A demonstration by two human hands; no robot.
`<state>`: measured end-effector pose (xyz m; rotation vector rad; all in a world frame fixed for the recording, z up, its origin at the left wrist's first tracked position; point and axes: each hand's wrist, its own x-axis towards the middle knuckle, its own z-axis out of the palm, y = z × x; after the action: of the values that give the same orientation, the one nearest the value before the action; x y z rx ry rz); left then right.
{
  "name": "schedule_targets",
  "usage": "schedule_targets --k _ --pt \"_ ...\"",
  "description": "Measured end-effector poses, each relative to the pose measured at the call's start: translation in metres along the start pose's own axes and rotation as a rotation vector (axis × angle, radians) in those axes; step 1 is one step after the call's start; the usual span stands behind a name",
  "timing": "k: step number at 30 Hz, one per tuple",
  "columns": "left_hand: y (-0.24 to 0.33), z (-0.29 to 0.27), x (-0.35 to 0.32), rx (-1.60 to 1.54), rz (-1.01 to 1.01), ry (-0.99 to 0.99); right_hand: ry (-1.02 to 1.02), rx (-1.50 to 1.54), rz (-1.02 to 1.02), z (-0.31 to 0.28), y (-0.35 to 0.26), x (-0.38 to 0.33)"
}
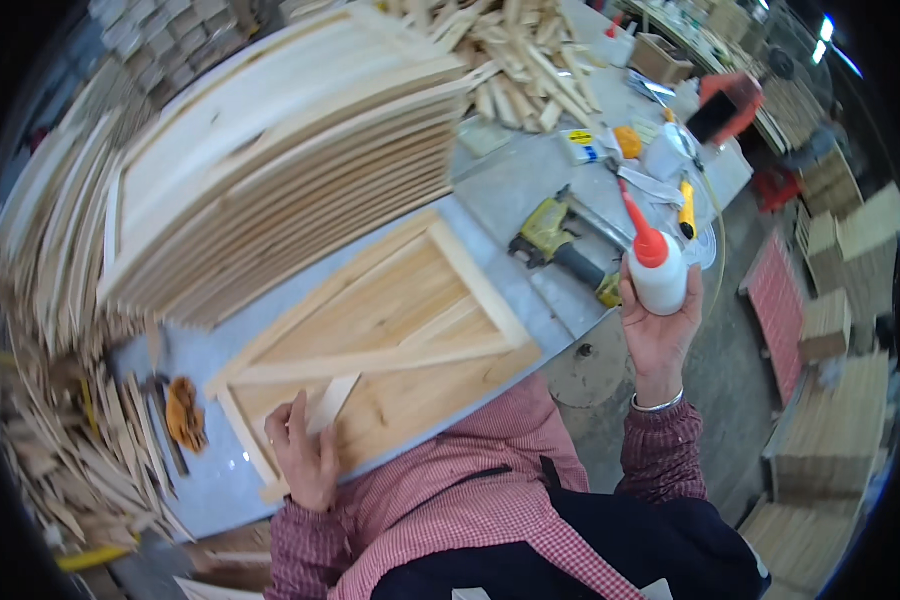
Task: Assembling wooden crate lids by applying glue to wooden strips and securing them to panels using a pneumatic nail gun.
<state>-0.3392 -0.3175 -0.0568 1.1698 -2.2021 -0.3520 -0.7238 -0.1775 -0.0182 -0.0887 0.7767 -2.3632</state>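
In my right hand is a white squeeze bottle with a long red nozzle tipped upward, the fingers wrapped round its body. My left hand is over the near left part of a framed wooden panel. Between its thumb and fingers sits the lower end of a short pale wood strip; the exact grip is partly hidden. The panel lies flat on the table, with a raised border and a slanting bar across it.
A tall stack of similar panels stands just beyond. Right of it lies a yellow-green air nailer, near a yellow cutter knife. Loose wood pieces heap up behind. At left are a hammer, an orange-brown cloth and many thin strips.
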Motion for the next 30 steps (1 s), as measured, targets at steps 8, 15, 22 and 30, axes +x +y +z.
schedule_targets --k 8,15,22,30 --pt "0.113 0.079 0.144 -0.297 0.343 -0.295 0.146 0.052 0.134 -0.043 -0.032 0.028" --pt "0.216 0.234 0.27 -0.353 0.62 -0.277 0.233 0.045 0.038 -0.071 -0.068 0.025" --pt "0.263 0.341 0.351 0.095 0.687 -0.267 0.379 0.095 -0.044 -0.109 -0.087 0.025" --pt "0.273 0.398 0.395 0.428 0.778 -0.224 0.487 0.106 -0.028 -0.12 -0.086 0.033"
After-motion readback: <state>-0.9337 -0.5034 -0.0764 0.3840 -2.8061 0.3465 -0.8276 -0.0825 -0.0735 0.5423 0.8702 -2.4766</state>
